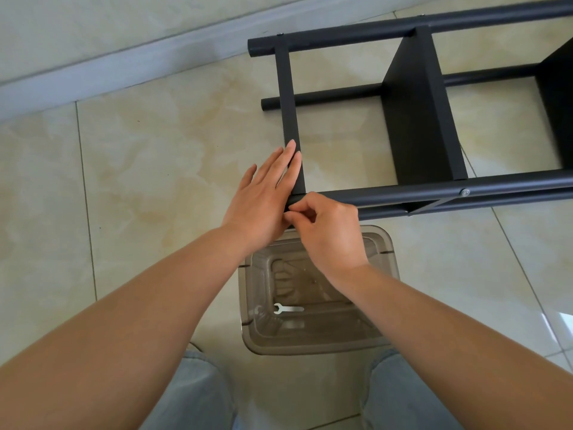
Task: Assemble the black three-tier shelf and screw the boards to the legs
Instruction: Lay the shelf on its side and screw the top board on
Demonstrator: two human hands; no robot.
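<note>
The black shelf (pixel 415 113) lies on its side on the tiled floor, its round legs running left to right and its boards standing on edge. My left hand (pixel 263 197) lies flat with straight fingers against the end board (pixel 290 119), near that board's lower end. My right hand (pixel 328 231) has curled fingers pinching at the end of the near leg (pixel 434 193), where the end board meets it. Whatever it pinches is hidden by the fingers. A silver screw head (pixel 464 192) shows on the near leg at the middle board.
A clear plastic box (pixel 316 293) stands on the floor between my knees and the shelf, with a small flat silver wrench (pixel 288 308) inside. A grey skirting strip (pixel 108 66) runs along the wall at the upper left. My jeans-clad knees fill the bottom edge.
</note>
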